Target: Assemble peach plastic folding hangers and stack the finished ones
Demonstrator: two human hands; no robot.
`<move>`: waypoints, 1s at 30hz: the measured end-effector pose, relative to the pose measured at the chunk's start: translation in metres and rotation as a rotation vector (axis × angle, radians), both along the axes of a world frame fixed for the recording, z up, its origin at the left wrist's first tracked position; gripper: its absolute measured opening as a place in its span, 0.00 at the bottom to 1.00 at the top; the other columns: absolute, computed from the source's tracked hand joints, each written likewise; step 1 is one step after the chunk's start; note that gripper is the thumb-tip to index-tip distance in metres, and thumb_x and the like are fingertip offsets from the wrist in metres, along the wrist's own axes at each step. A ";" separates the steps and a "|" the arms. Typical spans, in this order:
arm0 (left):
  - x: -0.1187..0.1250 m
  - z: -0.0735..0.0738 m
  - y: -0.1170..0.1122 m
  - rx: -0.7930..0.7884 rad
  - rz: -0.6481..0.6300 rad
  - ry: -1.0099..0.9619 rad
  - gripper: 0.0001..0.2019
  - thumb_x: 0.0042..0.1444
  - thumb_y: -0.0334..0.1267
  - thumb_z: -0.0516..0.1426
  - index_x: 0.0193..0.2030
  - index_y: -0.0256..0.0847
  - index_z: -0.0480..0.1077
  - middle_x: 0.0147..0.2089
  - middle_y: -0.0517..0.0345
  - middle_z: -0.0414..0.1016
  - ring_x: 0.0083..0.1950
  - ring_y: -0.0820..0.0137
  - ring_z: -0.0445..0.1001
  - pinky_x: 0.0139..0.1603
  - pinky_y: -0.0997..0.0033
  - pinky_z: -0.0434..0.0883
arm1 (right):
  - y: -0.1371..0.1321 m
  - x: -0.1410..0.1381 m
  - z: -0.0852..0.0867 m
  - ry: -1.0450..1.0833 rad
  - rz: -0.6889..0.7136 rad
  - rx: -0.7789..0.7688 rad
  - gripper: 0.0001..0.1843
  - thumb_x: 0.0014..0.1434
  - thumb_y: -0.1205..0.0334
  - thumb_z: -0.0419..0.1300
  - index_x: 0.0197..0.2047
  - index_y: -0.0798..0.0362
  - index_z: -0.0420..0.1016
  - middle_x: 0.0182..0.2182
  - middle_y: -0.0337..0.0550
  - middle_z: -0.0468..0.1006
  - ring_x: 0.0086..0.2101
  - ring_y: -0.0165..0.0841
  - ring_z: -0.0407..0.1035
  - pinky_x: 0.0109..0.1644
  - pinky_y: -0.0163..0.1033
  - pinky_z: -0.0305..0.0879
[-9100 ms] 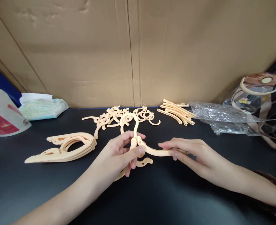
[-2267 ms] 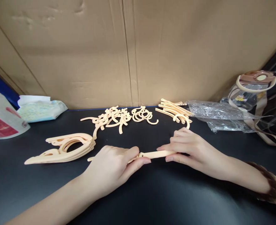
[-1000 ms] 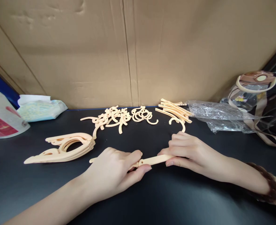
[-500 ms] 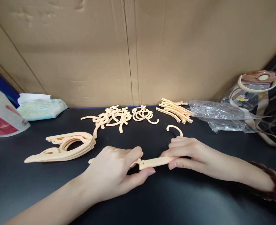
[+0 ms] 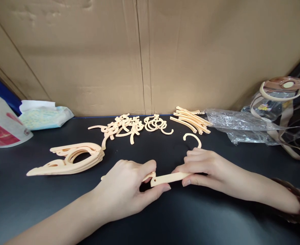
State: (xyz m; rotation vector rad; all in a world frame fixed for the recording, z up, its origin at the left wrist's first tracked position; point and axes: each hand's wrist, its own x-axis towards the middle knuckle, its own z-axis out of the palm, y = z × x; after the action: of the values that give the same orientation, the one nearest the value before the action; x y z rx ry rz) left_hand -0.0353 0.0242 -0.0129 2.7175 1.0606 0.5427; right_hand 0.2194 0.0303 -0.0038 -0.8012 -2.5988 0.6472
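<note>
Both hands hold one cream plastic hanger folded flat just above the black table. My left hand pinches its left arm near the joint, thumb under, fingers curled over. My right hand is closed round the right arm, and the hanger's hook sticks out behind its knuckles. A stack of assembled hangers lies to the left of my left hand.
Loose cream hooks and a bundle of straight arms lie at the back by the cardboard wall. Crumpled clear plastic and a bag sit right; a tissue pack and pouch sit left.
The hanger, spread open with its hook up nine seconds ago, is now folded flat. In the last second both hands drew it slightly nearer, away from the bundle of arms.
</note>
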 end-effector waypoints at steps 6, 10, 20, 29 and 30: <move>-0.001 -0.002 0.002 0.014 -0.029 0.017 0.17 0.65 0.47 0.52 0.27 0.43 0.55 0.19 0.71 0.53 0.17 0.76 0.52 0.20 0.75 0.47 | 0.000 0.001 -0.002 0.005 0.000 0.068 0.14 0.69 0.56 0.53 0.50 0.50 0.76 0.30 0.38 0.72 0.32 0.30 0.61 0.38 0.37 0.54; -0.002 -0.003 0.002 0.043 -0.035 0.006 0.17 0.65 0.47 0.52 0.27 0.43 0.55 0.19 0.71 0.53 0.16 0.76 0.51 0.19 0.75 0.46 | 0.000 0.001 -0.003 0.010 0.004 0.090 0.14 0.69 0.56 0.54 0.51 0.50 0.75 0.29 0.38 0.72 0.32 0.30 0.61 0.38 0.37 0.54; -0.002 -0.004 0.000 0.053 -0.016 -0.015 0.17 0.62 0.47 0.55 0.25 0.42 0.56 0.18 0.71 0.52 0.16 0.77 0.51 0.19 0.75 0.47 | 0.000 0.001 -0.003 0.014 0.017 0.121 0.14 0.68 0.56 0.55 0.52 0.50 0.76 0.28 0.38 0.70 0.31 0.30 0.60 0.37 0.37 0.54; -0.001 -0.004 0.000 0.031 -0.048 0.023 0.15 0.65 0.46 0.52 0.29 0.41 0.63 0.19 0.71 0.55 0.16 0.76 0.55 0.19 0.73 0.49 | 0.000 0.002 -0.005 0.010 0.001 0.146 0.13 0.68 0.57 0.55 0.52 0.50 0.76 0.28 0.38 0.70 0.32 0.30 0.60 0.37 0.37 0.54; -0.001 -0.004 0.000 0.025 -0.051 0.023 0.15 0.65 0.46 0.52 0.29 0.41 0.62 0.19 0.70 0.55 0.16 0.76 0.55 0.19 0.73 0.49 | 0.000 0.002 -0.005 0.009 -0.004 0.158 0.13 0.68 0.57 0.55 0.52 0.50 0.76 0.29 0.38 0.70 0.31 0.30 0.60 0.37 0.37 0.53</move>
State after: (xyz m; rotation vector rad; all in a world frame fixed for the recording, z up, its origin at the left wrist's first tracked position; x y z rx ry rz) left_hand -0.0363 0.0237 -0.0166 2.7707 0.9936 0.5214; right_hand 0.2213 0.0304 -0.0089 -0.7519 -2.6007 0.4366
